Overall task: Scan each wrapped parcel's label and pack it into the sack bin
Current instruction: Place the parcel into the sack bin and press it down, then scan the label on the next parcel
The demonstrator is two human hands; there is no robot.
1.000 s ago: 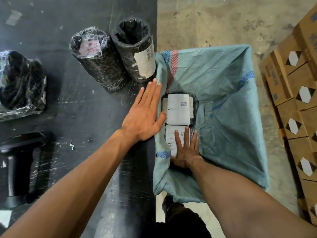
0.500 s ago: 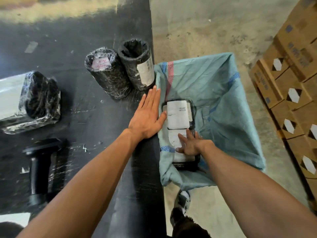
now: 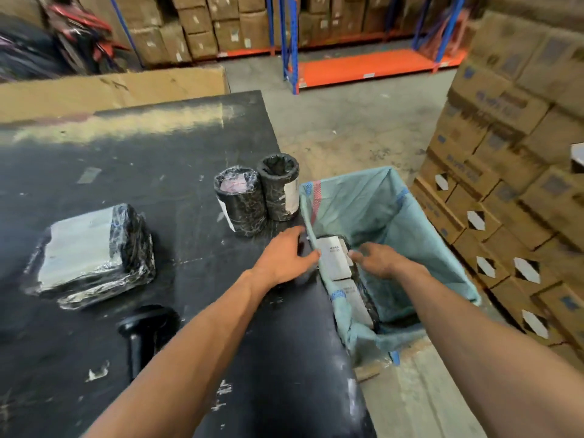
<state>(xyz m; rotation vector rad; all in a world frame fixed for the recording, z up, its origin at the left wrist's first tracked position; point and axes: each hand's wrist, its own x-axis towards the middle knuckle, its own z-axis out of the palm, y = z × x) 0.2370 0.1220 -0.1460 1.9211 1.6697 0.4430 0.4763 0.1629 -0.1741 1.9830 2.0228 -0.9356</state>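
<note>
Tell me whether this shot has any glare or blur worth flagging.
Head view: glare streaks the far table and whitens the flat wrapped parcel; both hands, left and right, are motion-smeared; the shelving is soft and bowed by the wide lens.

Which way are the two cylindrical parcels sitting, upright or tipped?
Upright. Both cylindrical parcels stand on end, side by side on the table, tops facing up.

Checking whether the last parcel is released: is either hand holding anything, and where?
Nothing held. Left hand rests at the sack edge; right hand hovers open above the packed parcels.
</note>
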